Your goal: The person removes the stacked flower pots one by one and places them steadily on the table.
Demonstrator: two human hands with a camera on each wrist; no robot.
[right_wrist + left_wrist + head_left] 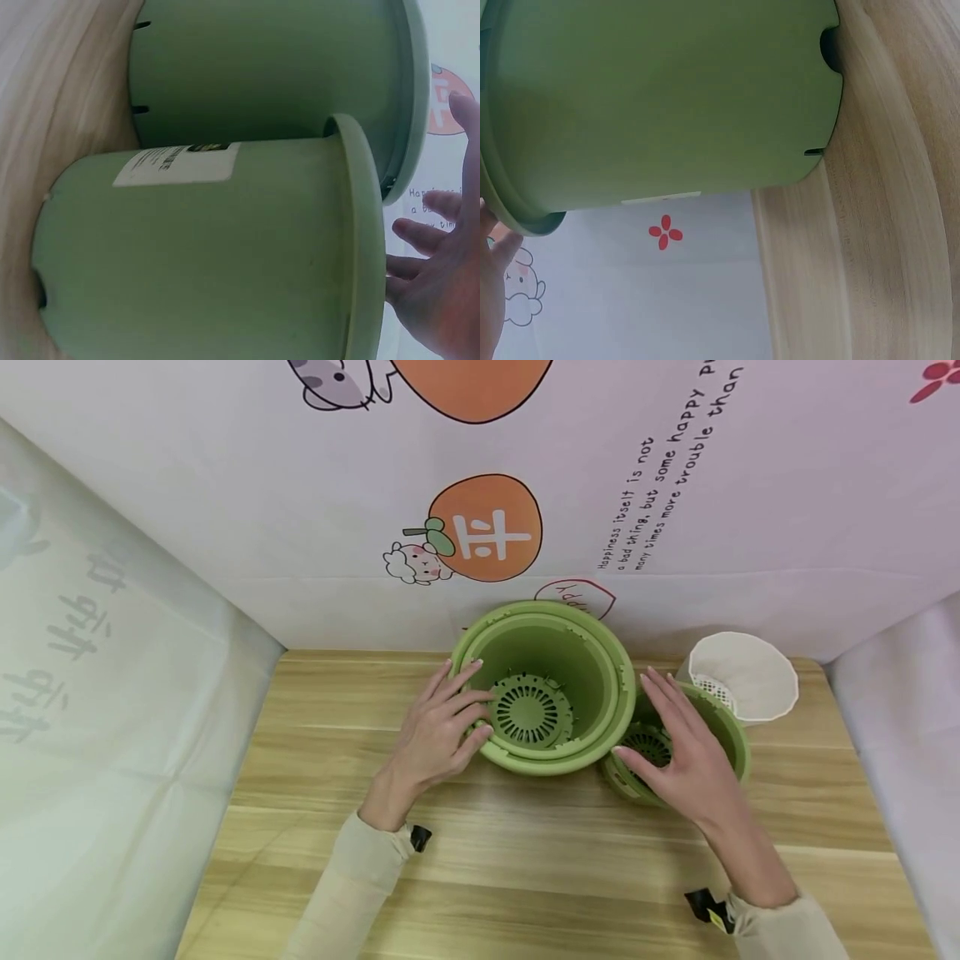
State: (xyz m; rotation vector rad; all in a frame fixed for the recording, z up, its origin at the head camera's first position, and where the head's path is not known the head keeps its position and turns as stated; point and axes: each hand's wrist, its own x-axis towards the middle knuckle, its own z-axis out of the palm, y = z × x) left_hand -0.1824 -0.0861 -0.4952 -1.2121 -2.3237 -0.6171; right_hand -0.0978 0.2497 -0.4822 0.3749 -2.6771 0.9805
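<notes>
A large green plastic flowerpot [525, 627] with a slotted base inside stands at the back of the table. Its rim looks doubled. My left hand [442, 727] lies over its left rim, fingers spread and extended; in the left wrist view, fingertips meet the rim's edge. To its right stands a smaller green flowerpot [210, 255], which bears a white label. My right hand [693, 768] is above this smaller pot with fingers extended and thumb apart, fingertips near the large pot's right rim. It holds nothing.
Behind the smaller green pot, a white pot [757, 685] with a perforated base stands at the back right. The wooden table [525, 868] meets a printed cloth wall [337, 527] at its back, with cloth sides left and right.
</notes>
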